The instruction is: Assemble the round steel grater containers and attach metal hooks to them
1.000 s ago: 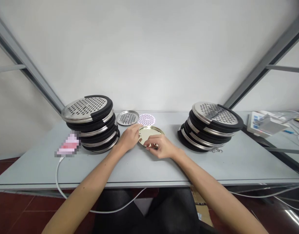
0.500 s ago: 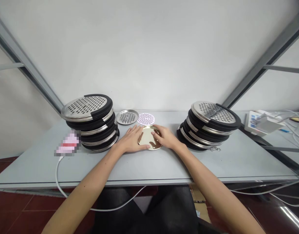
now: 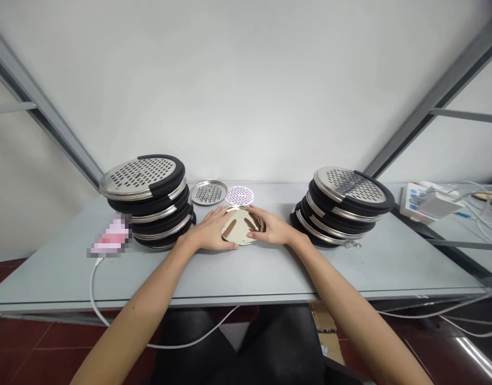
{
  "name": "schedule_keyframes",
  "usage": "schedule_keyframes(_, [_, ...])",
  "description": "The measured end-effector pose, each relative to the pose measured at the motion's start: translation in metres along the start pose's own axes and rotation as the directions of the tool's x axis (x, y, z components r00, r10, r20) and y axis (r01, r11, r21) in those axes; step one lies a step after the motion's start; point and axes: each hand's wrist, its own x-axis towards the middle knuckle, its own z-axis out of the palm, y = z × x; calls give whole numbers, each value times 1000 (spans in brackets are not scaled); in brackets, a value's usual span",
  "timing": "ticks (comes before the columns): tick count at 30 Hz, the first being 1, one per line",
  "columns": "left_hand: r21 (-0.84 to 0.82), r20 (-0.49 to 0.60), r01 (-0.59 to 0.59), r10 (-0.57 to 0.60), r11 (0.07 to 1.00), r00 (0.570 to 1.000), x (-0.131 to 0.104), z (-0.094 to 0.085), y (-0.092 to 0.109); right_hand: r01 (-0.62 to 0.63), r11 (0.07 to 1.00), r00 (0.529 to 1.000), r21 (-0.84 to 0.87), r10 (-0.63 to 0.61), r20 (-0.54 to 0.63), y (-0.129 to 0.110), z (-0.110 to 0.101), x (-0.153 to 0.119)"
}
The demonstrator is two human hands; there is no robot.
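Observation:
A shiny gold-toned round metal plate (image 3: 240, 225) lies on the grey table, its mirror-like face reflecting the fingers. My left hand (image 3: 209, 230) is curved around its left rim, thumb along the near edge. From the right, my right hand (image 3: 275, 225) clasps the opposite rim, its thumb reaching over the face. Both hands' fingertips are partly hidden at the far sides. Just behind the plate sit a pale lilac perforated disc (image 3: 239, 195) and a silver round grater disc (image 3: 208, 193) with raised teeth.
Stacks of perforated steel discs with black rims stand at left (image 3: 145, 203) and right (image 3: 344, 208). A pixelated pink object (image 3: 109, 237) with a white cable (image 3: 92, 283) lies at the left. A power strip (image 3: 420, 203) with cables is at far right, beside metal frame posts.
The gold plate has shifted slightly left along with my left hand. My right thumb has moved down a little on the plate, and more of the plate's face now shows.

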Motion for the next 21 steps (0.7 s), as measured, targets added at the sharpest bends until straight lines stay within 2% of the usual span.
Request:
schedule_keyframes(11, [-13,-13,99,-99,995,995,0,-2,3,13,996,1000,-91,-14,-10,12,4,-1])
schedule_keyframes(16, [-31,-4,82,-83,996,997,0,-4,4,21,998,999,-56,-24,-48,11,3,1])
schedule_keyframes(19, [-39,-13,90,-90,995,996,1,-3,3,-41,999,992,-14,38,-123,15,4,4])
schedule_keyframes(21, [-42,-16,106,-106,994,994,2,-2,2,-122,991,973,-49,110,-203,19,5,6])
